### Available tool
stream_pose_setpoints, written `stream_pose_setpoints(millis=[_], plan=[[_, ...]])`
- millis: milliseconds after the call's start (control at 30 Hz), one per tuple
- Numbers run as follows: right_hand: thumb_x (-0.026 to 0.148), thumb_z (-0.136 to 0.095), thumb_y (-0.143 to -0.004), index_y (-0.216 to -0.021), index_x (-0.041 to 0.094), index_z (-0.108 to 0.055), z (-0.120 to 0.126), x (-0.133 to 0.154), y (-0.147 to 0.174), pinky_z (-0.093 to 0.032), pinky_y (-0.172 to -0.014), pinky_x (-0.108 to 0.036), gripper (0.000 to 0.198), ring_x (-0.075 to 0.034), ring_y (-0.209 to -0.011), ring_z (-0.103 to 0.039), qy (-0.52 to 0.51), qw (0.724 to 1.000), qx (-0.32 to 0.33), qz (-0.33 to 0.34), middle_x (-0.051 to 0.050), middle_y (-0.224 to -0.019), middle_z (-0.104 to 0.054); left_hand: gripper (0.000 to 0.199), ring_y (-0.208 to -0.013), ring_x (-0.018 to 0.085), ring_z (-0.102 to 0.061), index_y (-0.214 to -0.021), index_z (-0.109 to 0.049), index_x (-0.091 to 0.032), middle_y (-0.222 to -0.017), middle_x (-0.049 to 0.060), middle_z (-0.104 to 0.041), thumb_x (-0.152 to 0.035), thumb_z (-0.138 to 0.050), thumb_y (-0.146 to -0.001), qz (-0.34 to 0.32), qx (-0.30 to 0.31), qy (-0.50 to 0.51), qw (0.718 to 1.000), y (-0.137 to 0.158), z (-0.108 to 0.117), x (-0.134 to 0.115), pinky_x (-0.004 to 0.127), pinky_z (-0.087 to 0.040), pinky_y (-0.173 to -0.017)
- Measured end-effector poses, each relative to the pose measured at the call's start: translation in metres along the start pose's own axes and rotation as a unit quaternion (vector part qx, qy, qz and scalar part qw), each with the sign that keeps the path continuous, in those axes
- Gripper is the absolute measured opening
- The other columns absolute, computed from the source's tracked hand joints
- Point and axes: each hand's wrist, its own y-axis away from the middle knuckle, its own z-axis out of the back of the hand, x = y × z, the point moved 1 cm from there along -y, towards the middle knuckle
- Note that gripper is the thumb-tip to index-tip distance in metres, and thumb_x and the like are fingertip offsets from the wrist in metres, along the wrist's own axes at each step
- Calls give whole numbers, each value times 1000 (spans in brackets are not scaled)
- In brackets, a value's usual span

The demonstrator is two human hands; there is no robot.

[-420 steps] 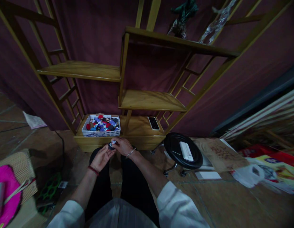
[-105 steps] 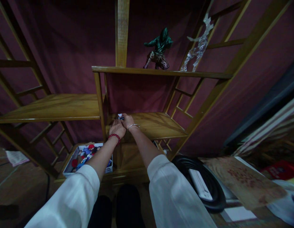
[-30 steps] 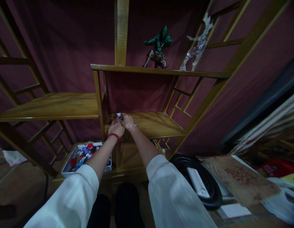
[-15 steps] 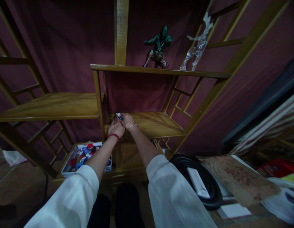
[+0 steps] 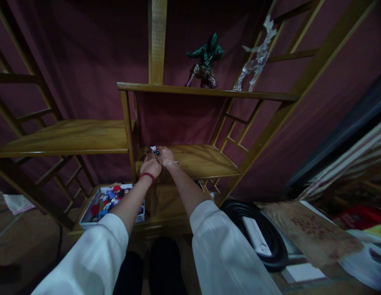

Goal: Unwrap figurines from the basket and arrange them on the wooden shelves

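A small figurine (image 5: 155, 150) with a white top and dark lower part is held upright low over the middle shelf board (image 5: 205, 159), near its left end. My right hand (image 5: 165, 155) closes on it from the right. My left hand (image 5: 151, 165), with a red bead bracelet at the wrist, meets it from the left and below, its fingers also closed about the piece. The two hands touch each other, and most fingertips are hidden behind them. Down to the left, a white box (image 5: 91, 208) holds several small red, blue and white figures, partly covered by my left forearm.
On the shelf above stand a green hooded crouching statue (image 5: 208, 61) and a clear glass deer (image 5: 254, 61). A wooden post (image 5: 131, 135) rises left of my hands. At the lower right lie a black coiled hose (image 5: 239, 213) and a white plastic bag (image 5: 365, 262).
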Motion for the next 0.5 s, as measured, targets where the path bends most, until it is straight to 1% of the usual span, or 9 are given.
stream_pose_setpoints(millis=[100, 233, 367, 500], plan=[[29, -52, -76, -106, 19, -56, 0, 1, 1, -40, -82, -26, 32, -17, -95, -54, -8, 1000, -3, -2, -7, -98, -62, 52, -126, 21, -27, -127, -33, -5, -135, 15, -36, -13, -34, -76, 0, 4, 2, 1000, -1, 0, 0, 32, -21, -103], [32, -52, -75, -106, 20, -55, 2, 2, 2, -41, -81, -25, 34, -17, -94, -54, -23, 1000, -7, -14, -7, -97, -62, 50, -126, 21, -28, -126, -35, -7, -133, 14, -39, -15, -35, -76, 5, 5, 4, 1000, 0, 1, 0, 32, -21, -102], [30, -53, -74, -107, 20, -55, 3, 3, 2, -40, -83, -25, 35, -17, -96, -53, -28, 999, -8, -28, -7, -98, -61, 47, -124, 20, -30, -123, -39, -10, -130, 13, -42, -15, -35, -76, 0, -6, 4, 1000, 2, 4, -2, 30, -24, -100], [29, -53, -74, -109, 18, -54, 2, 2, 1, -40, -85, -25, 37, -17, -98, -53, -28, 999, -6, -43, -7, -99, -61, 48, -124, 21, -30, -122, -39, -8, -130, 15, -42, -14, -36, -75, -3, -7, 4, 1000, 3, 5, -2, 29, -24, -100]])
